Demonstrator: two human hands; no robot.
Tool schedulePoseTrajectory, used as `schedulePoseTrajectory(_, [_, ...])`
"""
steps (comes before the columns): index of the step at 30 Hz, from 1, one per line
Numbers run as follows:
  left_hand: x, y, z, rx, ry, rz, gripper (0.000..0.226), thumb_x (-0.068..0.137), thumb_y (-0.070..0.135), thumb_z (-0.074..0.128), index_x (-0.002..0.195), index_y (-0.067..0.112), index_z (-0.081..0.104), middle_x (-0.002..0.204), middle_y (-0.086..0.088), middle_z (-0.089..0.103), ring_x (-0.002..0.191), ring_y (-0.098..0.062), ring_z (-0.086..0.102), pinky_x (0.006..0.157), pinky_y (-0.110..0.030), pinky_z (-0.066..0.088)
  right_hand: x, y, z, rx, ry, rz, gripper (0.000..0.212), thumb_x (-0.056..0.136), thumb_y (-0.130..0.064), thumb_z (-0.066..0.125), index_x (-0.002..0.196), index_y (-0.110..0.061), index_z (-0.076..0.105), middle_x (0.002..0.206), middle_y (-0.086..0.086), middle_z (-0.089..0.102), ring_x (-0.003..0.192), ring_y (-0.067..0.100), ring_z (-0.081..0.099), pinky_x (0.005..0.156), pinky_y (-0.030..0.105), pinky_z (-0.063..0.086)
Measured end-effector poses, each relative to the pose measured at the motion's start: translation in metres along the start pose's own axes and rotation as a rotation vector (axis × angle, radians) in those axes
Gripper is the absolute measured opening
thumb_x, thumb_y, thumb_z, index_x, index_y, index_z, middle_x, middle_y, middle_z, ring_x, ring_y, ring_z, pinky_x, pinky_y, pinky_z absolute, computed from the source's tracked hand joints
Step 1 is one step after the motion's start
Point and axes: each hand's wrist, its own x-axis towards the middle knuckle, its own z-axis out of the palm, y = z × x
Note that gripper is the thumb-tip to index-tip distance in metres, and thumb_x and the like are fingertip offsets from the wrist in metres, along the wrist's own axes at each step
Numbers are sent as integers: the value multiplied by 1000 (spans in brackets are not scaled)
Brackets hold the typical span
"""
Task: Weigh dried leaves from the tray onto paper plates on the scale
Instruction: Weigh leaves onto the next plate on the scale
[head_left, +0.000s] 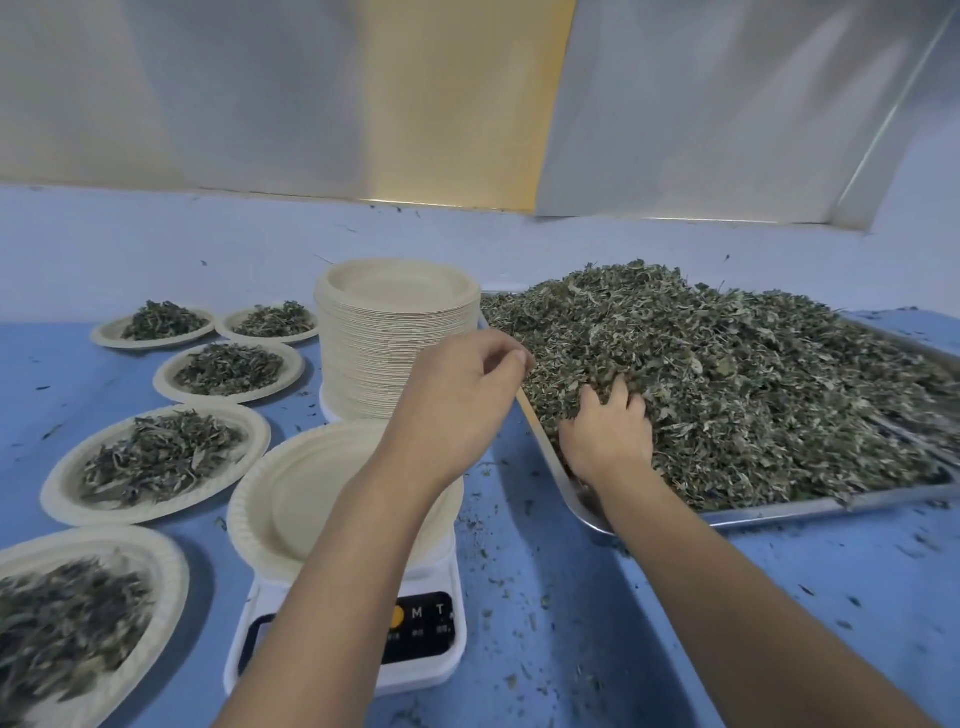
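The right hand (608, 431) is sunk in the near left part of the leaves (727, 374), its fingers spread and curled into the heap, grasping a clump. The leaves are piled high across the tray (831, 506), which sits on the right side of the table (571, 597). The left hand (457, 400) hovers just left of the tray's left rim, above the gap between tray and stack (395, 322). Its fingers are loosely curled with nothing in them, and its fingertips reach close to the edge of the heap. Under its forearm an empty plate (291, 493) rests on the scale (426, 623), just beside the tray's near left corner. Five filled plates (60, 486) lie further left, well apart from both hands.
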Motion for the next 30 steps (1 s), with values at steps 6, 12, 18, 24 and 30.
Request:
schedulePoseTrajectory(6, [0,0,-2,11,-11,8,27,92,21,51,74,36,63,87,13,70,86,-5,65,81,-21,47,1,-3,1,112,3,-124,35,98,-25,35,127,-11,50,130,15,47,118,36,44,89,39,39])
schedulePoseTrajectory(12, [0,-1,-5,4,-10,-3,25,92,21,50,76,34,64,88,14,70,85,-3,64,75,-12,43,0,-2,0,152,318,-225,35,98,-24,38,126,-21,58,127,1,53,117,23,45,73,32,39])
schedulePoseTrajectory(18, [-2,0,-5,-2,-7,5,23,92,21,51,76,30,65,86,8,70,80,-6,65,76,-17,46,4,1,7,82,-38,-104,46,101,-31,28,146,-21,34,157,7,22,140,29,21,110,44,24])
schedulePoseTrajectory(24, [-2,0,-7,-34,-9,-8,22,93,19,50,80,26,67,88,10,70,72,1,65,64,-4,42,1,-1,3,222,143,-160,38,101,-24,28,135,-19,45,134,8,43,122,28,41,91,40,40])
schedulePoseTrajectory(30, [-1,-1,-5,-49,-6,-11,22,92,17,50,80,23,68,87,7,70,72,0,65,60,-1,41,2,1,7,112,-60,-189,41,103,-31,23,136,-19,46,136,9,44,126,30,37,99,44,36])
